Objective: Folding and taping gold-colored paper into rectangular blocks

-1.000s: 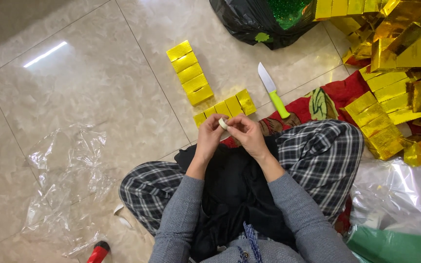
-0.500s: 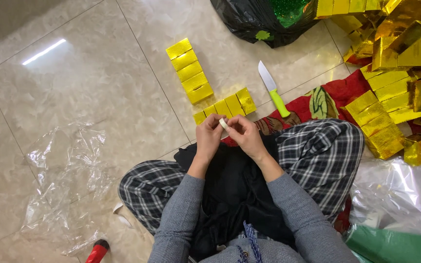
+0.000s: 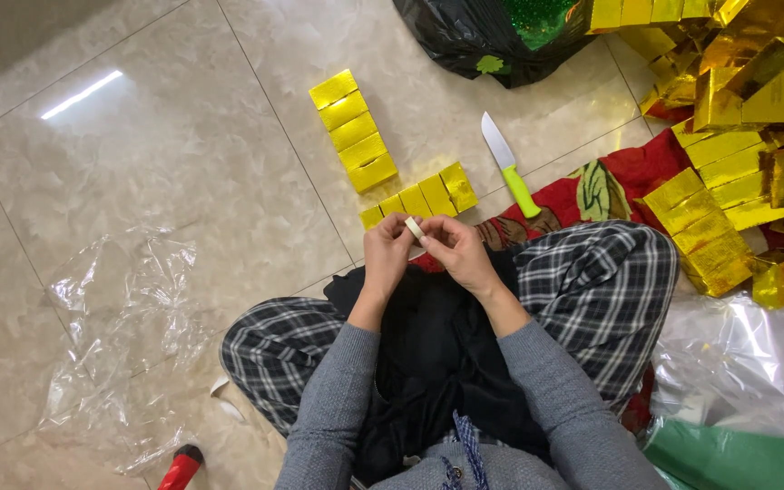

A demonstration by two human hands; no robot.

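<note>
Gold foil blocks (image 3: 354, 132), green-handled knife (image 3: 511, 167), plaid trousers (image 3: 592, 290), seemingly white strip (image 3: 416, 228).

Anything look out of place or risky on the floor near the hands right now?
A knife with a green handle lies bare-bladed on the tiles, beside the row of gold boxes. Both hands, left hand and right hand, pinch a small white piece.

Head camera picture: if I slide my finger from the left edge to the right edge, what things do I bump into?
Crumpled clear plastic sheet → red-capped object → left hand → small white piece → right hand → green-handled knife → heap of gold foil boxes.
</note>
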